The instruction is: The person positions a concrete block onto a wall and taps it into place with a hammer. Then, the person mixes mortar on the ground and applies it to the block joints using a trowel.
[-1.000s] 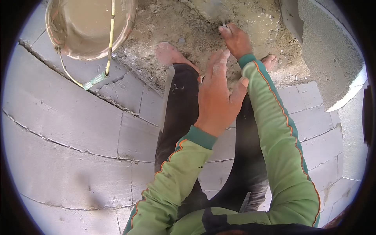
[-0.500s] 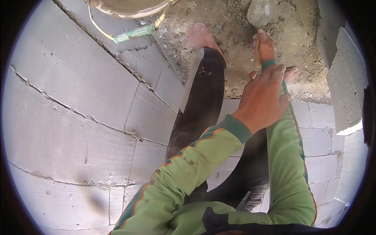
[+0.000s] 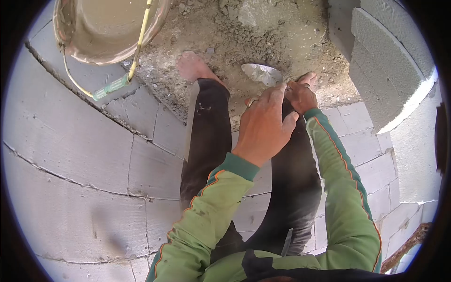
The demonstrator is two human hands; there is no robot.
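My right hand (image 3: 301,96) is closed around a trowel, whose pale metal blade (image 3: 262,74) points up and left over the dirt between my feet. The trowel's handle is mostly hidden in the fist. Nearer to me and left of it, my left hand (image 3: 267,124) hangs palm down above my knees, fingers apart, with nothing visible in it and a ring on one finger. Its fingertips overlap the view close to the right hand; whether they touch is unclear.
A round basin (image 3: 105,55) of greyish-brown liquid stands upper left, with a yellow cord and a green tube (image 3: 112,88) beside it. Grey block wall (image 3: 70,141) runs along the left. Rough grey blocks (image 3: 390,75) rise at right. My bare feet (image 3: 195,66) rest on loose dirt.
My right hand has drawn back toward me with the trowel, whose blade now shows clearly. My left hand stays raised nearby. The head view has shifted, bringing the basin back into sight.
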